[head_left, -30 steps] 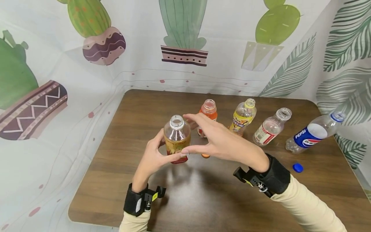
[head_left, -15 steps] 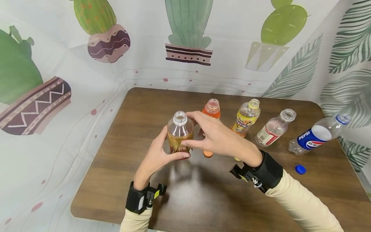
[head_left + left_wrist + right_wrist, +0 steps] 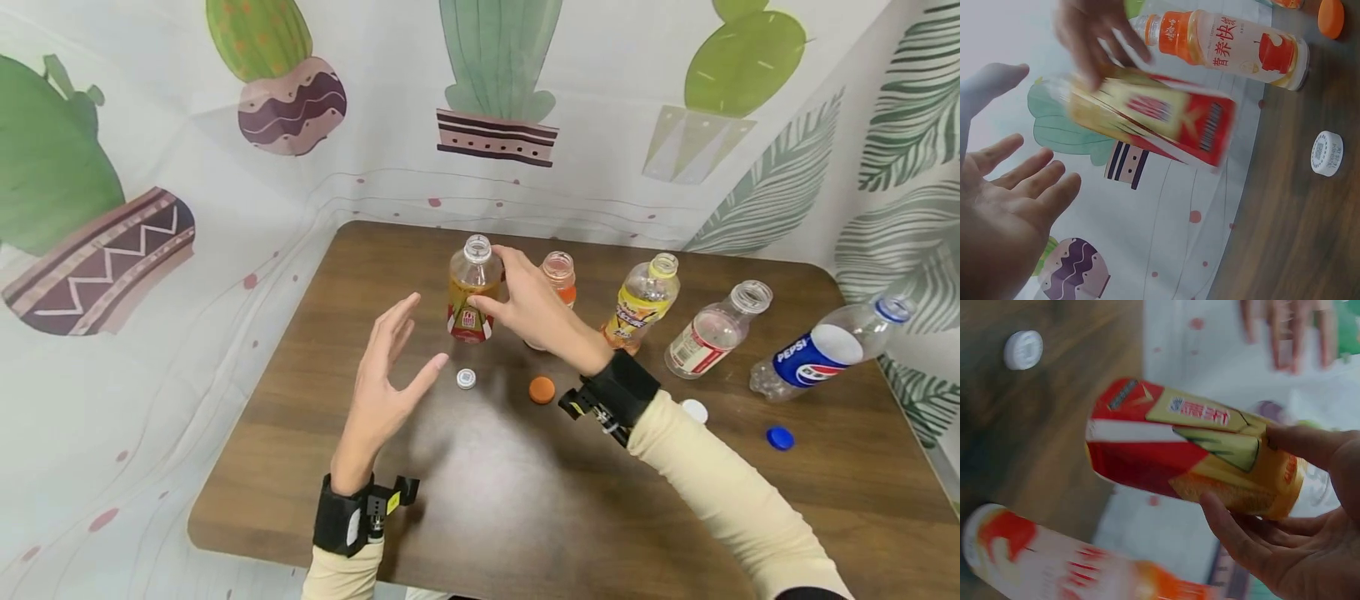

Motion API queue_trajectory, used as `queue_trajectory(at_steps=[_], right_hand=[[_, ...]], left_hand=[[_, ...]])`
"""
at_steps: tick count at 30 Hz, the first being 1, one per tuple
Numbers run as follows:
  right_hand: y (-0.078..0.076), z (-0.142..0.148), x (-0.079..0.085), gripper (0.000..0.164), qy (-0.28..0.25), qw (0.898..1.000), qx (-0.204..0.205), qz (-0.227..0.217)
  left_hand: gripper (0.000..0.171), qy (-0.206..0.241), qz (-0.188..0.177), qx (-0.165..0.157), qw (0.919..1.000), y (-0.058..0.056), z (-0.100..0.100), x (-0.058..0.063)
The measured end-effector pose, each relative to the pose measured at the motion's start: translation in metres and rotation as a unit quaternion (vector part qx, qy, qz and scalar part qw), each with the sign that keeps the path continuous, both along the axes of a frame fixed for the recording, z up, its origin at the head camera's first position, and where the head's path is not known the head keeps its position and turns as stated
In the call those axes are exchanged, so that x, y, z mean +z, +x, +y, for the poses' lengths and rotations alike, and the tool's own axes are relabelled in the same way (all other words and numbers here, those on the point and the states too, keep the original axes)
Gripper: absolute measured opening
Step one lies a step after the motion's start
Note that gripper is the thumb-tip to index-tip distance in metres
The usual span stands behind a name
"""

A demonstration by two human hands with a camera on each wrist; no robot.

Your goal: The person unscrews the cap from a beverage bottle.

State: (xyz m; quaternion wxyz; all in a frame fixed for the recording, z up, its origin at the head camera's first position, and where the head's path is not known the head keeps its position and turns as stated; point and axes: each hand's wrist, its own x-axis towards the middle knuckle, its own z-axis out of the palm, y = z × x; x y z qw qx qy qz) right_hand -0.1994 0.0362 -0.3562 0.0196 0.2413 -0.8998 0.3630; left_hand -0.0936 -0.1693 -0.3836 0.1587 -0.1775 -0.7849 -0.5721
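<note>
My right hand (image 3: 536,304) grips an uncapped drink bottle (image 3: 469,321) with a red and gold label, thumb on the near side and fingers round the far side. Upright in the head view, that bottle is blurred in the left wrist view; whether its base touches the table I cannot tell. To its left, my left hand (image 3: 378,392) is held in the air, apart from the bottle, palm facing it and holding nothing. A white cap (image 3: 466,378) lies on the table between the hands. Just right of the gripped bottle stands an orange-necked bottle (image 3: 1247,50), partly hidden by my right hand.
Further right stand a yellow-labelled bottle (image 3: 637,304), a clear bottle (image 3: 697,342) with a red and white label, and a Pepsi bottle (image 3: 813,354). An orange cap (image 3: 542,389), a second white cap (image 3: 695,410) and a blue cap (image 3: 780,437) lie before them on the wooden table (image 3: 300,467).
My left hand has let go of the red and gold bottle and drawn back to the left. The right hand has carried the bottle away toward the table's back, uncovering the white cap.
</note>
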Motion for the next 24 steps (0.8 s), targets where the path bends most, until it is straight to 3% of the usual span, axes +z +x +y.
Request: queue_trajectory(at_steps=[5,11,15,18,24], right_hand=[[-0.025,-0.008,-0.030,0.075,0.013,0.998,-0.040,-0.045],[-0.038,-0.010,-0.048,0.075,0.041,0.996,-0.052,-0.061],[-0.038,-0.009,-0.054,0.077,0.048,0.996,-0.054,-0.059],[-0.037,-0.005,-0.055,0.082,0.058,0.995,-0.057,-0.058],[-0.025,0.007,-0.053,0.103,0.079,0.994,-0.044,-0.058]], left_hand=[[0.067,-0.008,0.002,-0.004,1.0000,0.003,0.004,0.002],[0.066,-0.010,0.003,-0.001,0.9999,0.003,0.005,-0.001],[0.068,-0.010,-0.003,-0.001,0.9999,0.004,0.005,-0.002],[0.070,-0.012,0.006,-0.005,0.9999,-0.003,0.003,-0.015],[0.068,-0.010,0.010,-0.013,0.9998,-0.001,0.008,-0.014]])
